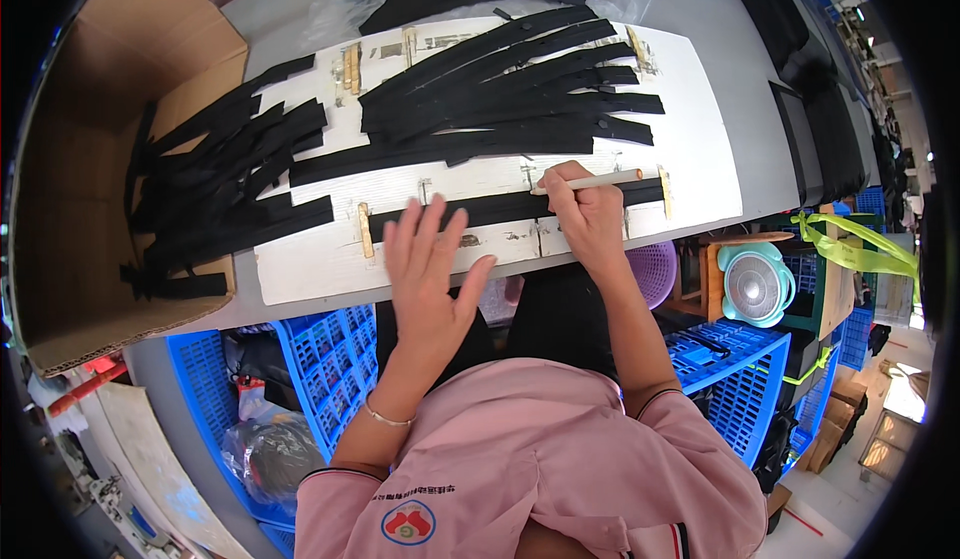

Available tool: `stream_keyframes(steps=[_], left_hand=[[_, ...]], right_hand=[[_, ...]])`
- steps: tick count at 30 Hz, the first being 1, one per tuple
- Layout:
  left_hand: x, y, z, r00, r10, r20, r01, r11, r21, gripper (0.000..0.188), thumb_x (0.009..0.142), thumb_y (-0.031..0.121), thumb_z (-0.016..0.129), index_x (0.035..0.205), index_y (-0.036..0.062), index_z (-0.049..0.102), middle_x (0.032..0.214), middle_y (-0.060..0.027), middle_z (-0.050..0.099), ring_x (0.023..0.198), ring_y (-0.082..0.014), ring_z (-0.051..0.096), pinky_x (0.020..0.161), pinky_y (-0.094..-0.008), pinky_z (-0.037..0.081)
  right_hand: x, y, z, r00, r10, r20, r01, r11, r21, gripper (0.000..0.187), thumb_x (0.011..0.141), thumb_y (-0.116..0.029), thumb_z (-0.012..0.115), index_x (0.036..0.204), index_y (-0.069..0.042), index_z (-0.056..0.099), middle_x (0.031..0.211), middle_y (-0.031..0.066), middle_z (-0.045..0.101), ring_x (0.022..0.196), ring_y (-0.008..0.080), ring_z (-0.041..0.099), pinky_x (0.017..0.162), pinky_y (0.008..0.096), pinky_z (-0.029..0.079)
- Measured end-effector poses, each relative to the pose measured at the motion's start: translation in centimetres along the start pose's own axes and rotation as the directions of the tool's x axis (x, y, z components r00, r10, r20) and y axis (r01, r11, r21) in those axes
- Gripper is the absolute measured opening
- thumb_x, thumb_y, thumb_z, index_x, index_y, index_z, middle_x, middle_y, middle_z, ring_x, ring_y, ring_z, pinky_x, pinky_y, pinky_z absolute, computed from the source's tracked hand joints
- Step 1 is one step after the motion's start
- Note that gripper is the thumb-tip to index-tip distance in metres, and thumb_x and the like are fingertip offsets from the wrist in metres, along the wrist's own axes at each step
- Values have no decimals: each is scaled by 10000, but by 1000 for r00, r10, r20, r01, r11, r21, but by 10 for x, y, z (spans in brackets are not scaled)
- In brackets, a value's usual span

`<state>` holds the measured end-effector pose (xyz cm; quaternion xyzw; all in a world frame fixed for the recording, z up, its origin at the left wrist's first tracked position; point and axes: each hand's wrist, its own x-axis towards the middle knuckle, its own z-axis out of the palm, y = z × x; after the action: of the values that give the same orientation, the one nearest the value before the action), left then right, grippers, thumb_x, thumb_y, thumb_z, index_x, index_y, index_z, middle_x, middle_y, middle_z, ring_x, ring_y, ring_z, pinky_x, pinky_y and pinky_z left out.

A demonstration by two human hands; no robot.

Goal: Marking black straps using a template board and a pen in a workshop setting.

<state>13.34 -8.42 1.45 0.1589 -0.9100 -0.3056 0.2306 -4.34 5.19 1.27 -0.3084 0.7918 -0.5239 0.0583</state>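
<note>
- The black strip [500,208] is laid between two tan stops [366,233], apparently for alignment, on the white board [705,149].
- A white pen [605,180] is pinched by the right hand [592,217], its tip kept low, seemingly for control.
- The left hand's [425,269] fingers are spread, nothing gripped.
- Loose strips [490,89] are fanned beyond, probably for easy picking.

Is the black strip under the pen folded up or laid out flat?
Laid out flat: the black strip runs across the white board as one long band, no fold showing; the right hand and left hand hide parts.
</note>
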Motion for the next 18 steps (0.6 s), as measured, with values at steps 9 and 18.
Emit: stream_keyframes(steps=[9, 18], left_hand=[[40, 13, 52, 994, 79, -73, -87, 989, -117, 165, 870, 76, 749, 1030, 34, 748, 1075, -56, 680, 1019, -259, 612, 892, -391, 447], [41, 14, 55, 989, 60, -134, -77, 988, -130, 138, 812, 48, 799, 943, 59, 757, 1022, -41, 705, 974, -237, 633, 876, -368, 443]], right_hand=[[-1, 4, 2, 1000, -7, -18, 7, 1000, 6, 225, 1011, -139, 601, 892, 27, 695, 692, 76, 641, 590, 134, 590, 567, 284, 455], [-4, 6, -7, 995, -38, 95, 33, 998, 60, 255, 1004, -127, 601, 821, 35, 673, 672, 62, 637, 592, 110, 572, 568, 285, 447]])
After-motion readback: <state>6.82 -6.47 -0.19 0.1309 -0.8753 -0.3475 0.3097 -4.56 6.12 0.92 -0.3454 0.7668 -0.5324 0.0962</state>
